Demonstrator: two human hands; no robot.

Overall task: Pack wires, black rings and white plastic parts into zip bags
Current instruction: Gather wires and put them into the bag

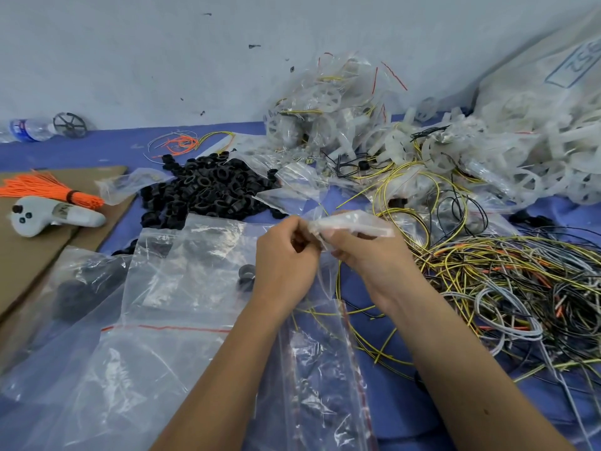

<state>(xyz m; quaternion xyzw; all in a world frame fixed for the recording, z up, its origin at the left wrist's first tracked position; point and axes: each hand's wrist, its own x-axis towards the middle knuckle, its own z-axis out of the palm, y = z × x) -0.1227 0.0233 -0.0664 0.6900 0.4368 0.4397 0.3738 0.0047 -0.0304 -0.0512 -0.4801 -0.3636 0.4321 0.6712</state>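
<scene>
My left hand (pixel 286 252) and my right hand (pixel 367 255) meet at the middle of the view, both pinching a small clear zip bag (pixel 351 224) held above the blue surface. What the bag holds is hard to make out. A heap of black rings (pixel 208 190) lies behind my hands to the left. Tangled yellow, black, grey and orange wires (pixel 507 281) spread out on the right. White plastic parts (pixel 487 157) pile up at the back right. Larger empty zip bags (pixel 182 288) with red seals lie under my forearms.
A bundle of orange wires (pixel 48 188) and a white controller (pixel 48 216) rest on cardboard (pixel 26 255) at the left. A water bottle (pixel 29 129) lies at the far left by the wall. Filled clear bags (pixel 312 105) are stacked at the back. A big white sack (pixel 553 70) stands at the right.
</scene>
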